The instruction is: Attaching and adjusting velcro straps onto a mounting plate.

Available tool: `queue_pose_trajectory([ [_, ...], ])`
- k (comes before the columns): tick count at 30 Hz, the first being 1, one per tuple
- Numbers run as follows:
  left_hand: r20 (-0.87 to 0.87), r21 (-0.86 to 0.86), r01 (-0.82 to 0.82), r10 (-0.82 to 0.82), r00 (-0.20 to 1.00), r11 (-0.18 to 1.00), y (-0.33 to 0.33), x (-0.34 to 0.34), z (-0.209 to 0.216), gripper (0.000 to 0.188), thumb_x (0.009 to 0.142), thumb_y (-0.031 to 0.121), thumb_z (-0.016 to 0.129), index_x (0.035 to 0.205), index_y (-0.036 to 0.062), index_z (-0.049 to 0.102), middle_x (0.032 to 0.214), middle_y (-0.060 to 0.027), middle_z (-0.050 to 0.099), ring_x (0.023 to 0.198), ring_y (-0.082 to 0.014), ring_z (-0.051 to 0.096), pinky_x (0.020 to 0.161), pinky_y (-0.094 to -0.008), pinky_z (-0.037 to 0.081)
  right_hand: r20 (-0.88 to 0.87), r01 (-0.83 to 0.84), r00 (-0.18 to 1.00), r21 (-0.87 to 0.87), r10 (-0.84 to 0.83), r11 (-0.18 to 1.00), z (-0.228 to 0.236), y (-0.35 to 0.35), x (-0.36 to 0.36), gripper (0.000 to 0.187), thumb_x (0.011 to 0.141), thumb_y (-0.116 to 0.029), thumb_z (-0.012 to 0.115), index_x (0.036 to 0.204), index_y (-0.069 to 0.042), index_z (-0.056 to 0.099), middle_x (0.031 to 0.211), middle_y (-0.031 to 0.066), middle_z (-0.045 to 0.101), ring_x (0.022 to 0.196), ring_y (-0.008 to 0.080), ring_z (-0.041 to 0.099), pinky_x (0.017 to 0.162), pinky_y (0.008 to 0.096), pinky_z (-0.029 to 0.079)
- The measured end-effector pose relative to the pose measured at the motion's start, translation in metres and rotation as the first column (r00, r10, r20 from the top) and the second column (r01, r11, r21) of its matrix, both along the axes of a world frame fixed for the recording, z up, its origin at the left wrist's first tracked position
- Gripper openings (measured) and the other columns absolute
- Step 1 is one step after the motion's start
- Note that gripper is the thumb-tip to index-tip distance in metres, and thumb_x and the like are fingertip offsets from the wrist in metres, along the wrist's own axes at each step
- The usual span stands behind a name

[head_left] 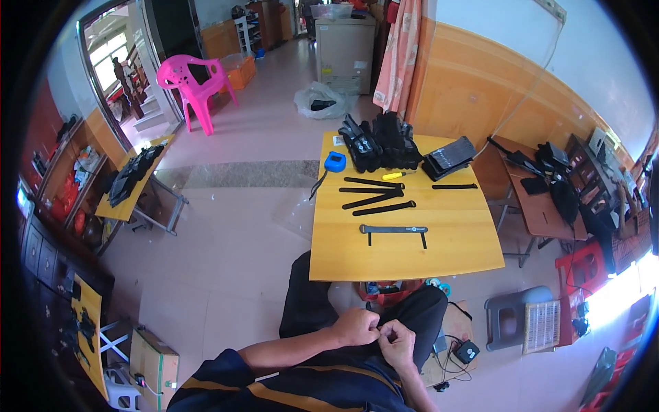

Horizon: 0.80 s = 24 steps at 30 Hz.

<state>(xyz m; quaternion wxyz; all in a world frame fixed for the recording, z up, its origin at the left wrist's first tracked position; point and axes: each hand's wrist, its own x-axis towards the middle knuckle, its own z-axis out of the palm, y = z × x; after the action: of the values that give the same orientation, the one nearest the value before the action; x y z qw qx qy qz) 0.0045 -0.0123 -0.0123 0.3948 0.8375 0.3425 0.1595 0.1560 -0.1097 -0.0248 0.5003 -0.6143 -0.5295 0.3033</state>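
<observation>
Left hand point(357, 327), right hand point(398, 343) close together, fingers pinched, likely for fine control, contents unclear; grey strap point(395, 229) beyond fingers on surface point(343, 261), black strips point(374, 200) farther, fanned perhaps for easy picking

A smooth, wood-look bench point(456, 223) at three o'clock bears matt black fabric-like straps point(384, 209). The pink chair point(199, 89) between ten and eleven is glossy plastic; crinkled, see-through plastic bag point(335, 103) at twelve; cloth curtain point(398, 58) at one.
</observation>
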Motion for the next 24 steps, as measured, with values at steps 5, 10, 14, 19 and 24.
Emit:
queue_pose_trajectory([
  [5, 0.092, -0.034, -0.060, 0.063, 0.994, 0.998, -0.012, 0.003, -0.013, 0.019, 0.076, 0.018, 0.071, 0.067, 0.0055, 0.061, 0.066, -0.0201, 0.062, 0.064, -0.0420, 0.065, 0.057, -0.0497, 0.049, -0.035, 0.095, 0.995, -0.072, -0.097, 0.993, -0.007, -0.013, -0.006, 0.013, 0.081, 0.007, 0.070, 0.078, -0.002, 0.061, 0.068, 0.0025, 0.060, 0.060, 0.0057, 0.053, 0.056, 0.0243, 0.045],
  [10, 0.137, 0.014, -0.008, 0.006, 0.991, 1.000, 0.003, 0.001, -0.014, 0.014, 0.079, 0.011, 0.067, 0.070, 0.0046, 0.059, 0.067, -0.0208, 0.060, 0.060, -0.0373, 0.063, 0.054, -0.0467, 0.046, 0.025, 0.141, 0.989, 0.058, -0.143, 0.988, -0.007, 0.009, 0.003, 0.024, 0.086, 0.001, 0.073, 0.074, -0.003, 0.053, 0.067, 0.0061, 0.053, 0.060, 0.0110, 0.051, 0.058, 0.0287, 0.047],
  [14, 0.199, 0.070, -0.091, 0.076, 0.977, 0.993, 0.022, -0.001, 0.009, 0.008, 0.083, 0.007, 0.073, 0.082, 0.0043, 0.066, 0.069, -0.0140, 0.066, 0.063, -0.0245, 0.070, 0.057, -0.0357, 0.052, -0.629, 0.066, 0.771, -0.074, -0.098, 0.995, -0.011, 0.029, 0.009, 0.022, 0.093, 0.008, 0.065, 0.086, -0.007, 0.051, 0.079, -0.0008, 0.060, 0.074, 0.0071, 0.060, 0.068, 0.0242, 0.052],
  [19, 0.233, 0.085, -0.070, 0.048, 0.971, 0.994, 0.025, 0.012, 0.013, 0.008, 0.082, 0.003, 0.074, 0.085, 0.0011, 0.067, 0.074, -0.0136, 0.070, 0.064, -0.0234, 0.071, 0.059, -0.0329, 0.054, -0.758, 0.079, 0.639, -0.105, -0.131, 0.991, -0.004, 0.024, 0.015, 0.023, 0.093, 0.013, 0.062, 0.092, -0.007, 0.051, 0.091, 0.0035, 0.069, 0.084, 0.0090, 0.066, 0.081, 0.0244, 0.056],
  [24, 0.198, 0.042, 0.001, -0.009, 0.980, 0.999, 0.020, 0.012, 0.013, 0.005, 0.083, 0.002, 0.073, 0.085, -0.0008, 0.070, 0.073, -0.0146, 0.071, 0.063, -0.0218, 0.072, 0.059, -0.0308, 0.054, -0.543, 0.086, 0.829, -0.108, -0.131, 0.990, -0.003, 0.014, 0.015, 0.020, 0.093, 0.011, 0.066, 0.091, -0.004, 0.053, 0.091, 0.0056, 0.070, 0.086, 0.0077, 0.065, 0.082, 0.0244, 0.055],
])
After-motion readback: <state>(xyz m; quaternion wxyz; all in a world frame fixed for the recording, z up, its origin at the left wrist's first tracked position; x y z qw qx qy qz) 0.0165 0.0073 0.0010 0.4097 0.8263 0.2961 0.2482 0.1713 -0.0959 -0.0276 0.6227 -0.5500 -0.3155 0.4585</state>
